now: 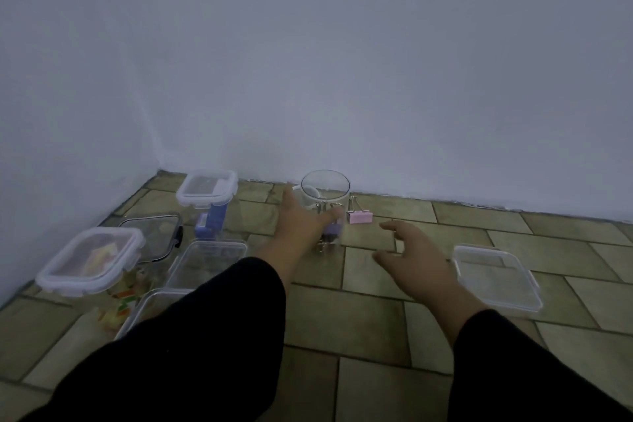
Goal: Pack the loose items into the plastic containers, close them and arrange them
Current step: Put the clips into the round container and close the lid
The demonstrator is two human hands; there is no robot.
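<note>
My left hand [301, 219] curls round the clear, open-topped jar [325, 187], metal clips [322, 206] showing inside, just left of the pink binder clip [359, 217]; my right hand [414, 253] hovers spread, nearer me than that clip

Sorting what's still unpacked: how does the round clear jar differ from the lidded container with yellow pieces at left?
The round jar has no lid; the lidded container is closed. The jar is round, the container squarish. The left hand holds the jar; nothing touches the container. Both are clear and hold items.
</note>
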